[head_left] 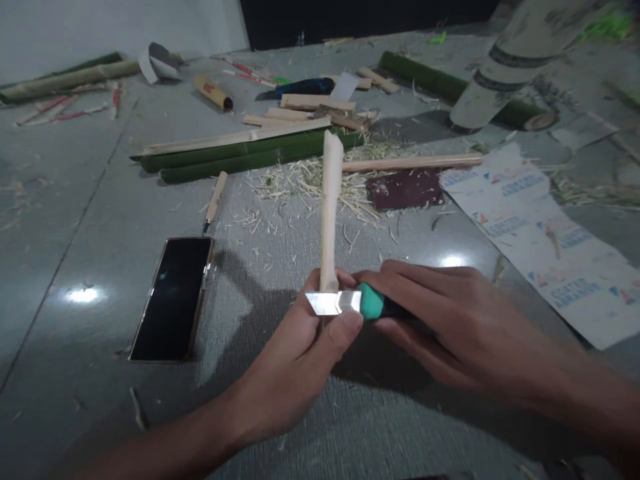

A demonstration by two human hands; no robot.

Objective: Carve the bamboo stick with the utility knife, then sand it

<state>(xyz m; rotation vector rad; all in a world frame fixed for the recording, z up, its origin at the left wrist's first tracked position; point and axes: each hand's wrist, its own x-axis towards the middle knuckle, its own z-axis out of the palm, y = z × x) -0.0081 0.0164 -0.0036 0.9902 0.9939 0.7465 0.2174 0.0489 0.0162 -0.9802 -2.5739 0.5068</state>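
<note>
A pale carved wooden stick [331,207] points away from me, its near end held in my left hand [310,340]. My right hand [440,320] is wrapped round the black and green handle of a knife [371,301]. The knife's short, shiny blade lies crosswise over the near end of the stick, pointing left. My left thumb rests at the blade's near edge, close to the green collar. Thin shavings [300,180] are scattered on the floor behind the stick.
A phone [173,300] lies at the left, below a small wooden-handled tool [215,199]. Split green bamboo [240,157], wood pieces [317,103] and a blue-black knife [305,87] lie farther back. Printed abrasive paper [545,233] and a dark red sheet [405,189] are at the right.
</note>
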